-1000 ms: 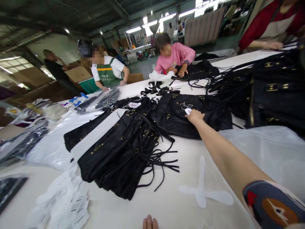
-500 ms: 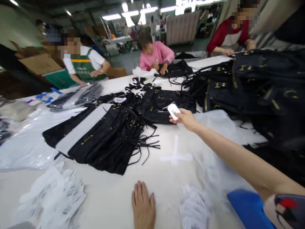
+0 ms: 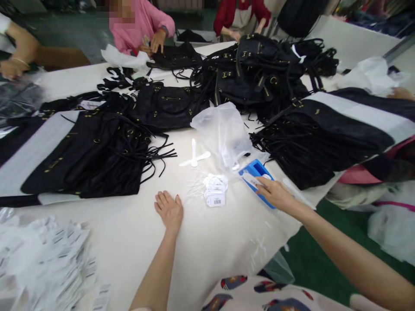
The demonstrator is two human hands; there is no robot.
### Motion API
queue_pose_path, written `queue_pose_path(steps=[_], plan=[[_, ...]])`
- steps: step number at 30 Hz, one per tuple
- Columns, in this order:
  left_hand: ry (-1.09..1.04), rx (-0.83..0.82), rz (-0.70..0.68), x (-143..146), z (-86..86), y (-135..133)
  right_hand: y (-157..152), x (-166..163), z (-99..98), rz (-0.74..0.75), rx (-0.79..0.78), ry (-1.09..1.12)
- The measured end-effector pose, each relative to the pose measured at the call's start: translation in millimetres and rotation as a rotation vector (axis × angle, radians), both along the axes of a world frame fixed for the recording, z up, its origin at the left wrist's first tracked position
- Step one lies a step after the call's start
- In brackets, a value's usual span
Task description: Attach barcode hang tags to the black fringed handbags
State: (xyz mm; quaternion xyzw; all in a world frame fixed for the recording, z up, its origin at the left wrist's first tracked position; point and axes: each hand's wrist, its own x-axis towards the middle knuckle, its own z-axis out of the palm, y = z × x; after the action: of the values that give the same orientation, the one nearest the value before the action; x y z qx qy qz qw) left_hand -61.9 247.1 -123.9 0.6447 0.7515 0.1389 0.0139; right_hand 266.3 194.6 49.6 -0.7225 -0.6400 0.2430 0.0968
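Note:
My left hand (image 3: 169, 210) lies flat on the white table (image 3: 207, 242), fingers stretched out, holding nothing. My right hand (image 3: 275, 193) rests on a blue tray (image 3: 255, 169) near the table's right edge, fingertips pressing a white tag on it. A small pile of white hang tags (image 3: 215, 191) lies between my hands. Beyond them a clear plastic bag (image 3: 223, 131) stands up, and a white cross-shaped piece (image 3: 193, 158) lies beside it. Black bags with fringes and gold buckles (image 3: 94, 155) are spread at the left.
More black bags are heaped at the back (image 3: 256, 71) and the right (image 3: 320, 138). White printed labels (image 3: 45, 259) are piled at the near left. Across the table, a person in pink (image 3: 145, 26) and a person in red (image 3: 241, 15) handle black bags. Green floor (image 3: 311, 263) shows to the right.
My right hand has drawn back from the black bags with the white tag and come down onto the blue tray. My left hand stays flat on the table. The view has swung right.

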Motion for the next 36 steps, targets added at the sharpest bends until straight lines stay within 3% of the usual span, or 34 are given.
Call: queue_pose_path(steps=[3, 6, 11, 14, 19, 23, 25, 32, 36], plan=[[-0.017, -0.011, 0.006, -1, 0.0, 0, -17, -31, -9.9, -0.011, 0.195, -0.134], [-0.027, -0.034, 0.001, -5, -1.1, 0, -21, -73, -37.7, -0.019, 0.386, -0.273], [-0.009, -0.051, -0.045, -10, -3.7, -1, -34, -117, -116.6, 0.149, 0.222, -0.367], [0.006, -0.047, -0.044, -10, -5.4, -2, -41, -114, -142.9, 0.18, 0.173, -0.327], [0.037, -0.044, -0.035, -7, -5.9, -1, -36, -92, -144.6, 0.164, 0.217, -0.109], [0.038, -0.048, -0.03, -6, -5.5, -1, -34, -90, -146.4, -0.07, 0.251, -0.036], [0.045, -0.05, -0.028, -6, -5.7, -1, -33, -93, -145.6, -0.116, 0.252, -0.054], [0.06, -0.057, -0.025, -5, -5.7, -2, -21, -113, -133.4, 0.071, 0.267, -0.184], [0.044, -0.067, -0.019, -4, -3.8, -2, -12, -124, -135.1, 0.066, 0.176, -0.193]])
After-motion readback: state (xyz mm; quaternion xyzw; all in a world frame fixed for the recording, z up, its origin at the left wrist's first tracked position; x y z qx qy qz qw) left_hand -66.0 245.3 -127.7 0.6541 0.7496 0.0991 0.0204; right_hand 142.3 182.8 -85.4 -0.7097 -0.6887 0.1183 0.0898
